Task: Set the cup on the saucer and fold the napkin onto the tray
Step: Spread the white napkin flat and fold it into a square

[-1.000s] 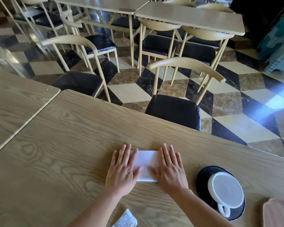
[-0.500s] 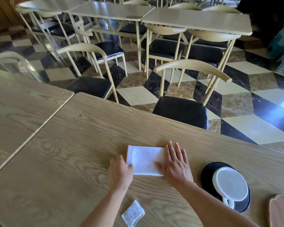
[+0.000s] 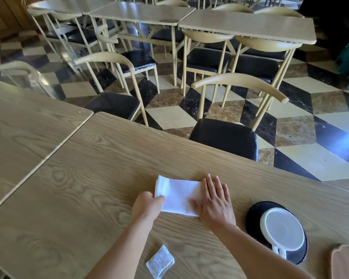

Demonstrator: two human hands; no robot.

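A white napkin lies folded into a rectangle on the wooden table. My left hand pinches the napkin's near left corner. My right hand lies flat with fingers spread, pressing down the napkin's right end. To the right, a white cup stands on a black saucer, its handle pointing toward me. A pinkish wooden tray shows only its edge at the bottom right corner.
A small clear plastic wrapper lies on the table near me, between my forearms. A second table adjoins on the left. A black-seated chair stands at the far edge, with more chairs and tables beyond on the checkered floor.
My left hand lifted off the napkin's top, drew back to its left edge and closed on the near corner. More of the napkin shows. My right hand stays flat on it.
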